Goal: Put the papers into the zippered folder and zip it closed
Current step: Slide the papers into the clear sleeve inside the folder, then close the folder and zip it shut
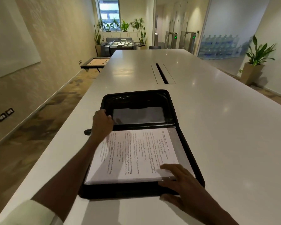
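Observation:
A black zippered folder lies open on the white table, its far flap flat with a clear pocket. A stack of printed papers rests on the near half of the folder. My left hand grips the left edge of the far flap, fingers curled over the rim. My right hand lies on the near right corner of the papers, fingers spread and pressing down, thumb on the folder's front edge. A short black strap sticks out at the folder's left side.
The long white table stretches ahead, with a cable slot in its middle. The table's left edge runs just beside the folder. A potted plant stands by the right wall; game tables stand at the far end.

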`<state>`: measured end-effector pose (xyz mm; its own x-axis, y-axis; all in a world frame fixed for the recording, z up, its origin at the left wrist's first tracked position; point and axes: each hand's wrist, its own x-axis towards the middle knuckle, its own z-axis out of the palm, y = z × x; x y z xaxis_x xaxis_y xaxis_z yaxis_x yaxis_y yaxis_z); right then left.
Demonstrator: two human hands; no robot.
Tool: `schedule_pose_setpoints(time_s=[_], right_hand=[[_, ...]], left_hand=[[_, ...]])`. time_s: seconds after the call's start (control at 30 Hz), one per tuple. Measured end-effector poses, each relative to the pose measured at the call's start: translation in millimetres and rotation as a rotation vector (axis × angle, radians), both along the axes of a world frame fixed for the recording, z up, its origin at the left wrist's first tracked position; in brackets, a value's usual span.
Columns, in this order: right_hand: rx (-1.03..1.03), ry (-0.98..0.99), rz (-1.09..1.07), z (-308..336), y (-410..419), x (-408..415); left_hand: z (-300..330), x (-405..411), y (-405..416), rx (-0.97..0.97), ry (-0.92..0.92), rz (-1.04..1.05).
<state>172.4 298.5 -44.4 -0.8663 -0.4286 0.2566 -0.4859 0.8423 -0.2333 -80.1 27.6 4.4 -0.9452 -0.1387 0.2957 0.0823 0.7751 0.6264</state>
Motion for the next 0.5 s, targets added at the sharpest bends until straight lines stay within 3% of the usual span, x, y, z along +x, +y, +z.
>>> schedule_pose_setpoints(time_s=[0.13,0.27,0.5], right_hand=[[-0.090,0.088,-0.006,-8,-1,6],[-0.119,0.103,-0.049,-15,-2,10],[-0.120,0.089,-0.135,-16,8,9]], left_hand=[[-5,-40,-26,-0.004,-0.193,0.094],[-12,-63,-36,0.196,-0.318,0.124],[-22,-65,-60,0.487,-0.313,0.065]])
